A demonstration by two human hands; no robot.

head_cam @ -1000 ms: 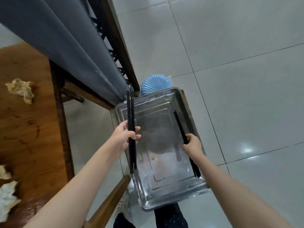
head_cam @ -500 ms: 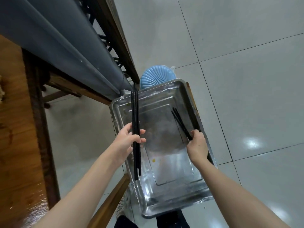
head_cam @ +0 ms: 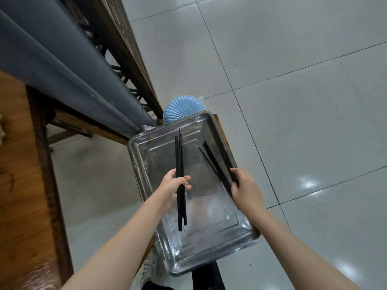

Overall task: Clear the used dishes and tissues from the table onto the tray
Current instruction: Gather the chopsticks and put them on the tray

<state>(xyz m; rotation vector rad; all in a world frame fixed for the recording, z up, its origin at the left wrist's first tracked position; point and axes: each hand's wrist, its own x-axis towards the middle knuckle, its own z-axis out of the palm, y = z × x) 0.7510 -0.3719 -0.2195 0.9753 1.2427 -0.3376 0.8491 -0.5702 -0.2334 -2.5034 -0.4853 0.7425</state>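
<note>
Left hand (head_cam: pixel 174 185): grip closed round the middle of a black chopstick bundle (head_cam: pixel 180 155). It is held lengthways above the steel tray (head_cam: pixel 209 263), apparently lined up with the long side so it can be laid flat.

Right hand (head_cam: pixel 246 189): grip curled on the near ends of a second chopstick set (head_cam: pixel 213 160). Ahead of this grip the tips fan out on the tray floor by the right wall, probably parked aside to keep the middle free for dishes.

The tray lies under both grips.

Beyond both grips, a blue ribbed dish (head_cam: pixel 181 107) sits just past the tray's far rim, partly hidden.

The table (head_cam: pixel 18 185) is well left of the left grip.
</note>
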